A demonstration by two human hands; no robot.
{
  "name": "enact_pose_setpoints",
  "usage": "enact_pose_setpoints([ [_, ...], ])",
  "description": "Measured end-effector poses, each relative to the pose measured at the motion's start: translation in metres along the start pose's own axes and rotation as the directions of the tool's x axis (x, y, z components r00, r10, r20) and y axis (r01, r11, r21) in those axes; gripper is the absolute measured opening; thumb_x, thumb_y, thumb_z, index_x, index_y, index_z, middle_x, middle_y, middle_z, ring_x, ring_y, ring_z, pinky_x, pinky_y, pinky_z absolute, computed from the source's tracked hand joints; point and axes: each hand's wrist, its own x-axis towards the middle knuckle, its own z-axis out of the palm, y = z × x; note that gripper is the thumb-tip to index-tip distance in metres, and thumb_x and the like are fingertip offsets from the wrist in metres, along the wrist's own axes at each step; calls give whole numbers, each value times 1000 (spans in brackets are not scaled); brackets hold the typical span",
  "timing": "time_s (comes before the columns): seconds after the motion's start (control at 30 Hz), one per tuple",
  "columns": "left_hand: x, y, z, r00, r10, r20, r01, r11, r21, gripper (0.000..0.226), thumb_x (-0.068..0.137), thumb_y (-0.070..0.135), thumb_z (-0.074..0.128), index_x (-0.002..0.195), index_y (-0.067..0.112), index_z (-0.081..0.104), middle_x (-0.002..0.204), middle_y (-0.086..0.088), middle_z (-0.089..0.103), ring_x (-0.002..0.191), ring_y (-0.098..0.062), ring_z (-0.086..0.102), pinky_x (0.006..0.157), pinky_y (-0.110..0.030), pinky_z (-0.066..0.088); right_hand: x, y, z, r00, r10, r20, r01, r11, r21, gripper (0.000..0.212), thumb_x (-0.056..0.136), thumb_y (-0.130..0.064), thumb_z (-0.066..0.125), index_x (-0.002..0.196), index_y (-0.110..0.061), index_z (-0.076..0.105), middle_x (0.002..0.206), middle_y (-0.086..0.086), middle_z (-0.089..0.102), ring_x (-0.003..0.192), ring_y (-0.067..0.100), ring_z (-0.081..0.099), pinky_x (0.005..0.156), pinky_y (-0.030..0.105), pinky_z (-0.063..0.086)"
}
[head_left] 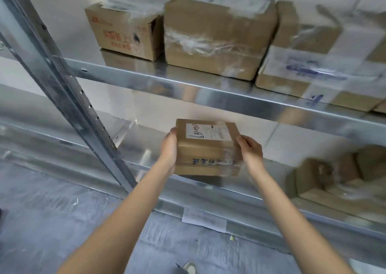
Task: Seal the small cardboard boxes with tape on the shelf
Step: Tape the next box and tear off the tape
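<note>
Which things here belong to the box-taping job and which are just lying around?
Job: small labelled box, held between left hand and right hand; metal shelf; taped boxes above; boxes at lower right.

Lying about: paper sheet on the floor.

Two bare hands are holding a small cardboard box (206,148) between them, above the lower shelf (261,198) of a metal rack. The left hand (170,148) is pressing its left side; the right hand (250,150) is gripping its right side. Three taped boxes are sitting on the upper shelf (188,83).
</note>
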Motion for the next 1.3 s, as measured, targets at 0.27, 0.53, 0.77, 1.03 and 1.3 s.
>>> enact_pose_setpoints([
  [0.27, -8, -60, 69, 950, -11, 312, -12, 997, 72, 37, 97, 32, 56, 134, 32, 55, 125, 6, 66, 116, -17, 61, 106, -44, 44, -31, 79, -85, 979, 166, -117, -148, 979, 142, 32, 96, -7, 53, 126, -2, 60, 118, 7, 62, 103, 15, 56, 73, 11, 43],
  [0.53, 6, -95, 59, 946, -43, 321, -18, 983, 184, 44, 103, 23, 45, 146, 28, 42, 135, 3, 60, 124, -18, 56, 111, -45, 39, -53, 92, -78, 987, 158, -42, -148, 971, 185, 39, 97, -7, 53, 136, -5, 50, 123, 2, 58, 112, 12, 53, 93, 17, 38],
  [0.77, 11, -86, 62, 959, -63, 276, 14, 984, 175, 38, 103, 16, 42, 139, 26, 47, 129, 0, 63, 119, -20, 59, 107, -45, 43, -45, 89, -81, 973, 216, 77, -227, 953, 202, 44, 97, -8, 51, 141, -11, 48, 136, -5, 55, 124, 11, 51, 107, 24, 36],
  [1.03, 2, -41, 59, 982, -56, 178, 85, 983, -162, 24, 93, 11, 36, 78, 14, 55, 65, 5, 61, 68, -15, 49, 60, -26, 36, -44, 81, -83, 967, 255, 7, -205, 759, 618, 39, 87, -36, 66, 114, -9, 63, 111, 6, 71, 110, 23, 65, 97, 41, 50],
  [1.3, -4, -66, 61, 969, 53, 242, -127, 945, 301, 31, 104, 37, 38, 103, 17, 60, 91, 4, 66, 80, -4, 59, 64, -8, 45, -47, 92, -61, 936, 350, 45, -337, 851, 402, 71, 65, -71, 69, 121, -29, 61, 110, -5, 71, 104, 19, 65, 91, 46, 52],
])
